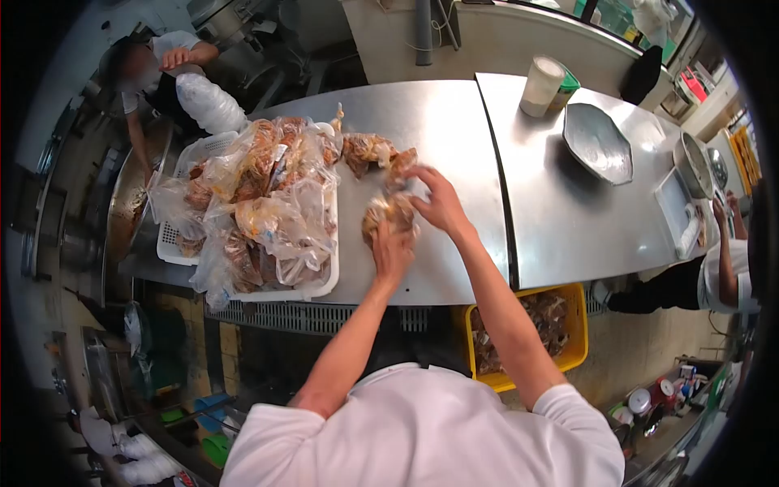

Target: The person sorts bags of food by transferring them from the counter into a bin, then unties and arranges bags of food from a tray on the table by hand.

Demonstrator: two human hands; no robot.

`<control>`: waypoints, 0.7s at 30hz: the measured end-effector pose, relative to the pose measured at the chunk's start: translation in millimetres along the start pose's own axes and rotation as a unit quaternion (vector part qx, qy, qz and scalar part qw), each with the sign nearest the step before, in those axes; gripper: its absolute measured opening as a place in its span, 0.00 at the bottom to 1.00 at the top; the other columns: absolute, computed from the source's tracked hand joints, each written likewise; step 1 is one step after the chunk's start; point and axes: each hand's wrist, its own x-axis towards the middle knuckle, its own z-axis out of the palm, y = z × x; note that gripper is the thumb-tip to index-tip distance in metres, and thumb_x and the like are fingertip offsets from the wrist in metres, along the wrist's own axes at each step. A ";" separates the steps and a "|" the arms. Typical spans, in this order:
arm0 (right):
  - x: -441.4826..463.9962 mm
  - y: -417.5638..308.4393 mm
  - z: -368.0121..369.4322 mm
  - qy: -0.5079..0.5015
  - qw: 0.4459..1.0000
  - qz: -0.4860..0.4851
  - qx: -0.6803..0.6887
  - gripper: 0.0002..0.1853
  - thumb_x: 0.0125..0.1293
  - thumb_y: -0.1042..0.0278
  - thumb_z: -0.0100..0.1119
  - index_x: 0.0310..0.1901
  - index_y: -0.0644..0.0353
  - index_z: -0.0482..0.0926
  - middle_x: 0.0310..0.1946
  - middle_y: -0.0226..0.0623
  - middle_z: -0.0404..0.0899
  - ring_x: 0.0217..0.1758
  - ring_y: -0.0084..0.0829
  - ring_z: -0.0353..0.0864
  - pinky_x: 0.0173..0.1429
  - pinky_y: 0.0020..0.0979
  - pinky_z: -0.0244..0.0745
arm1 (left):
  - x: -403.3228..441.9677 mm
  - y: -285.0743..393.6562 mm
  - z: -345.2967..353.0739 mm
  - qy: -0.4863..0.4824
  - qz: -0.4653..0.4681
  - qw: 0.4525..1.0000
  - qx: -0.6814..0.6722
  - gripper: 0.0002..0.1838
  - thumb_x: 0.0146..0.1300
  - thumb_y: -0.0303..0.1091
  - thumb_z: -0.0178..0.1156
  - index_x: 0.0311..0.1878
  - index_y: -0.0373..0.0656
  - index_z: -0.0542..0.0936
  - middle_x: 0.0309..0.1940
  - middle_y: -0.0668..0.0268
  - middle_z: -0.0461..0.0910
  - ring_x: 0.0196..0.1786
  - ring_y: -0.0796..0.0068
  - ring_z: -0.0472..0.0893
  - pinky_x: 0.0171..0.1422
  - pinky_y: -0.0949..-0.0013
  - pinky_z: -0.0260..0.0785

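Note:
On the steel table (454, 260), my left hand (393, 253) rests on a clear plastic bag of brownish food (380, 213), its fingers pressed against the bag's near side. My right hand (438, 200) is at the upper right of that bag, thumb and fingers apart, the fingertips blurred beside another bag (401, 167). Whether it grips anything is not clear. A further bag (367, 152) lies just beyond. To the left, a heap of similar bags (268, 178) fills white plastic baskets (331, 280).
A yellow crate (578, 341) of brownish pieces stands below the table's front edge. On the right table are a grey tray (599, 144), a white container (542, 85) and a metal pan (691, 165). One person stands at far left, another at far right.

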 end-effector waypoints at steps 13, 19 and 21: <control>130.3 83.7 77.9 -0.217 0.931 -0.034 -0.291 0.41 0.49 0.72 0.65 0.69 0.30 0.73 0.70 0.35 0.64 0.62 0.55 0.75 0.64 0.48 0.77 | -52.3 -35.6 -55.3 0.023 -0.387 0.653 -0.651 0.17 0.37 0.10 0.50 0.24 0.47 0.64 0.22 0.74 0.66 0.21 0.81 0.67 0.21 0.76 0.60; 97.0 84.1 14.9 -0.353 0.872 -0.020 -0.338 0.34 0.55 0.59 0.68 0.67 0.40 0.76 0.74 0.34 0.63 0.74 0.52 0.65 0.70 0.51 0.71 | -44.3 -18.0 -64.9 -0.017 -0.269 0.914 -0.303 0.28 0.43 0.17 0.61 0.53 0.44 0.73 0.40 0.62 0.76 0.41 0.65 0.80 0.50 0.62 0.77; 81.8 83.1 -9.8 -0.373 0.860 -0.040 -0.346 0.41 0.47 0.53 0.75 0.67 0.43 0.75 0.74 0.33 0.63 0.73 0.48 0.65 0.66 0.49 0.73 | -37.7 1.8 -84.6 -0.069 -0.229 0.961 -0.140 0.41 0.41 0.19 0.67 0.64 0.52 0.71 0.59 0.47 0.72 0.60 0.47 0.75 0.61 0.52 0.73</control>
